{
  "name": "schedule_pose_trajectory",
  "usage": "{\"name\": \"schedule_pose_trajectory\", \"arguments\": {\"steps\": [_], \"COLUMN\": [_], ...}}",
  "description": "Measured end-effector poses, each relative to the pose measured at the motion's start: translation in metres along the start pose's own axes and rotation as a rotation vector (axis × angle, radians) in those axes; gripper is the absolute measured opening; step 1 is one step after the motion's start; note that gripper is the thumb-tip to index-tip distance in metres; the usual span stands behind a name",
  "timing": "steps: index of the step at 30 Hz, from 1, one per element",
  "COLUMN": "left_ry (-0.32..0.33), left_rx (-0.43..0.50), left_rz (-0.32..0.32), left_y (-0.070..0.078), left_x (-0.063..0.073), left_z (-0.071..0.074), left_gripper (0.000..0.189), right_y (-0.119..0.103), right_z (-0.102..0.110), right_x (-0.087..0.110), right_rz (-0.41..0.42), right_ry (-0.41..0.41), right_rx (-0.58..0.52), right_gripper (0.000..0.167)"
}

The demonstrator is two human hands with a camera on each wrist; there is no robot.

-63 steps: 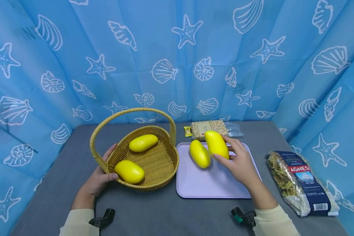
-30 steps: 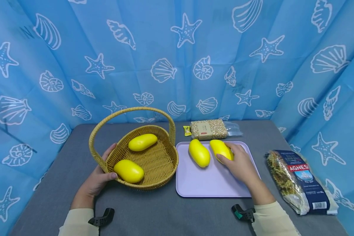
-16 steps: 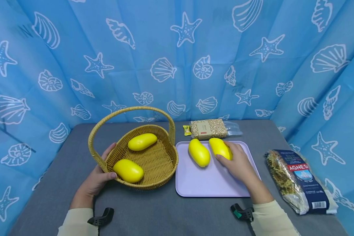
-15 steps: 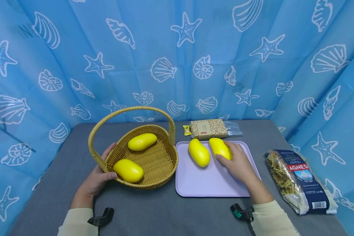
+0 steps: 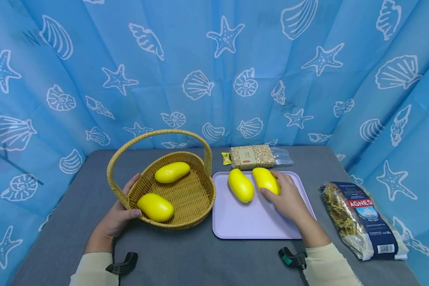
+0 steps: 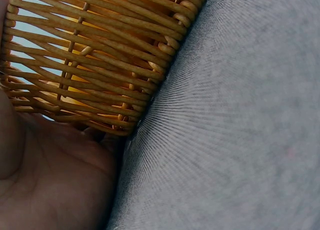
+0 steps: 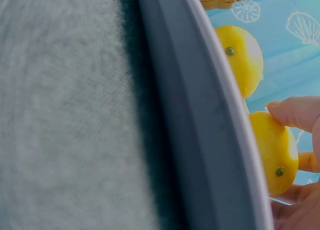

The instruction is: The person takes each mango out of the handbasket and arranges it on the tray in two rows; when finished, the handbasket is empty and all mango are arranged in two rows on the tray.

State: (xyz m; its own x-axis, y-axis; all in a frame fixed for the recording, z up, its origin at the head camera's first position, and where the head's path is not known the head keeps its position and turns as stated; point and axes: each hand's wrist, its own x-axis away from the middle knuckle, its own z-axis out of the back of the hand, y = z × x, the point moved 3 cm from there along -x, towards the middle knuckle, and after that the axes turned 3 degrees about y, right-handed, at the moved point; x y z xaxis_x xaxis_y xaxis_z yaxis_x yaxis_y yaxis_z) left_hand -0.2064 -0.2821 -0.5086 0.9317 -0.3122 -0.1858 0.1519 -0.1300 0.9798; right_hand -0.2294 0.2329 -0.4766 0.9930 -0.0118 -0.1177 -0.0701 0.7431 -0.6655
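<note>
My left hand [image 5: 116,218] grips the left side of a wicker basket [image 5: 189,198] with a tall arched handle, thumb over the rim and fingers behind the wall. Two yellow mangoes lie in the basket, one at the back [image 5: 172,172] and one [image 5: 155,207] at the front left. On a lilac tray [image 5: 250,226] my right hand [image 5: 288,198] holds a third mango [image 5: 265,180], thumb on its near side and fingers round its right. Another mango [image 5: 241,185] lies just left of it on the tray. In the right wrist view the held mango [image 7: 277,155] shows its stem end.
Behind the tray lie a vacuum pack of pale beans or grains [image 5: 255,156] and a small yellow wrapped sweet [image 5: 226,158]. A bag of pasta [image 5: 364,220] lies at the right. A blue shell-print curtain [image 5: 214,79] hangs round the grey table [image 5: 186,258].
My right hand has lowered the mango from above the tray down beside the other one, then shifted it slightly. My left hand stays on the basket.
</note>
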Motion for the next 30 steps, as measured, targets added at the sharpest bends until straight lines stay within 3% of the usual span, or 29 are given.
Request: {"name": "schedule_pose_trajectory", "arguments": {"steps": [30], "left_ry": [0.01], "left_rx": [-0.004], "left_rz": [0.029], "left_y": [0.0001], "left_x": [0.0004], "left_z": [0.0], "left_gripper": [0.105], "right_y": [-0.0049], "right_z": [0.0082], "right_x": [0.0027], "right_rz": [0.018], "right_ry": [-0.007], "right_rx": [0.019], "right_gripper": [0.073]}}
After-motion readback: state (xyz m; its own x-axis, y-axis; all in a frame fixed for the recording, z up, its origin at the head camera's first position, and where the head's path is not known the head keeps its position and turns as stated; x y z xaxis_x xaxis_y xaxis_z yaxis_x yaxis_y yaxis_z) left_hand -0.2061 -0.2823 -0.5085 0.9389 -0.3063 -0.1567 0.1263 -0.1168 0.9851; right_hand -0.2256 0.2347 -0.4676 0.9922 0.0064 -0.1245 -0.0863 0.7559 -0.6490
